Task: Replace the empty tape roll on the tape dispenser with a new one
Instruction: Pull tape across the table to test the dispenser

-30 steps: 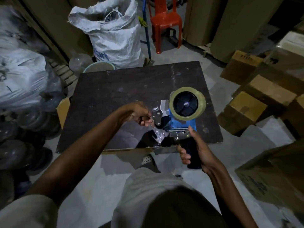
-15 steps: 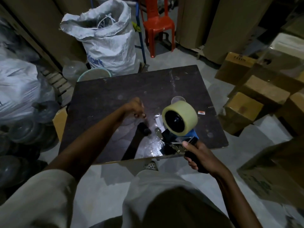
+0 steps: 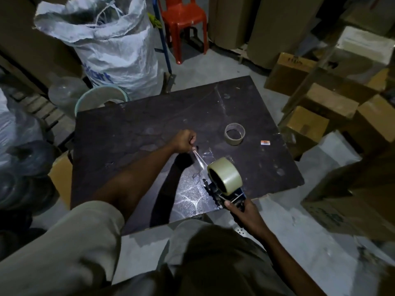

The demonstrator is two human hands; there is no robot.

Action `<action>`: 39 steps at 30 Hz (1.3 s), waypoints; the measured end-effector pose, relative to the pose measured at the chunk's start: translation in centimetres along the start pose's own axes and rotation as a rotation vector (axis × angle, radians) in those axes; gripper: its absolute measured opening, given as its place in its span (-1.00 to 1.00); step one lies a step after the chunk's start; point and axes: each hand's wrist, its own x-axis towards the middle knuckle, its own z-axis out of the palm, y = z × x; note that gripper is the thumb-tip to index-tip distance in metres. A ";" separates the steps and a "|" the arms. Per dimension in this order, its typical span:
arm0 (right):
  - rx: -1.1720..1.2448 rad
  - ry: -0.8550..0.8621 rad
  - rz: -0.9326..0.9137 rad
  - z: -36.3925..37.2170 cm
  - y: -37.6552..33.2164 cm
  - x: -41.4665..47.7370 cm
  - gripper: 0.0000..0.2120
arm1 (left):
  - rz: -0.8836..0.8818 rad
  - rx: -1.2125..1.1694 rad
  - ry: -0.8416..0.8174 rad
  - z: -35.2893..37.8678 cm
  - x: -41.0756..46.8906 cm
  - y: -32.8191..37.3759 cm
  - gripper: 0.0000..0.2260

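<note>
Two hands over a dark table [image 3: 132,133], right hand [image 3: 245,212] gripping the tape dispenser [image 3: 226,194] handle at the near edge, new tape roll [image 3: 225,175] mounted, left hand [image 3: 184,141] pinching its clear tape strip [image 3: 198,160], empty core [image 3: 234,133] lying farther right.

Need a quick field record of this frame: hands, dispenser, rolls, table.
left hand: pinching tape strip, pulled taut from new roll
right hand: gripping dispenser handle
dispenser: held over table's near edge
new roll: mounted on dispenser
empty core: lying on table, apart from dispenser
table: dark, scuffed top
small label: on table, right of core
</note>
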 end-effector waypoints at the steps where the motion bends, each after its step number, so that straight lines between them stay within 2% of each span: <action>1: -0.008 0.028 -0.005 0.7 -0.1 0.1 -0.51 | 0.011 0.003 0.004 0.4 0.7 -0.4 -0.58; 4: 0.023 0.089 0.020 2.7 -0.3 0.5 -0.51 | 0.052 0.030 0.042 1.4 2.2 -1.0 -0.63; 7: 0.054 0.144 0.053 4.4 -1.0 0.9 -0.36 | 0.078 0.061 0.086 2.1 2.9 -1.0 -0.67; 11: 0.099 0.173 0.107 5.0 -1.0 1.6 -0.47 | 0.088 0.082 0.080 3.9 4.0 -2.5 -0.64; 14: 0.031 0.169 0.122 4.8 -1.0 1.7 -0.47 | 0.101 0.133 0.047 4.5 4.1 -2.9 -0.71; 20: -0.072 0.176 0.144 5.4 -1.4 1.2 -0.57 | 0.144 0.230 -0.004 5.5 2.9 -3.6 -0.70; 22: -0.076 0.180 0.158 5.5 -1.5 1.2 -0.53 | 0.156 0.298 -0.007 5.6 2.5 -3.2 -0.70; 26: -0.009 0.176 0.175 5.6 -1.0 1.2 -0.42 | 0.084 0.503 0.005 4.2 2.1 -3.2 -0.55; 28: 0.041 0.159 0.171 5.4 -0.6 1.3 -0.39 | 0.071 0.577 0.066 3.2 1.5 -3.4 -0.59; 31: 0.037 0.144 0.171 5.3 0.0 1.5 -0.24 | 0.188 0.570 0.122 3.4 0.3 -3.8 -0.66; 33: 0.034 0.144 0.176 5.2 0.4 1.6 -0.10 | 0.355 0.502 0.072 5.1 -1.0 -3.9 -0.64; 35: 0.045 0.149 0.184 5.1 0.7 1.7 -0.05 | 0.506 0.392 0.070 7.7 -2.7 -4.8 -0.62; 37: 0.045 0.154 0.174 5.1 0.8 1.7 -0.05 | 0.540 0.410 0.095 9.9 -4.4 -6.3 -0.57; 39: 0.037 0.157 0.172 5.2 1.0 1.9 -0.09 | 0.483 0.554 0.062 11.2 -5.5 -7.8 -0.50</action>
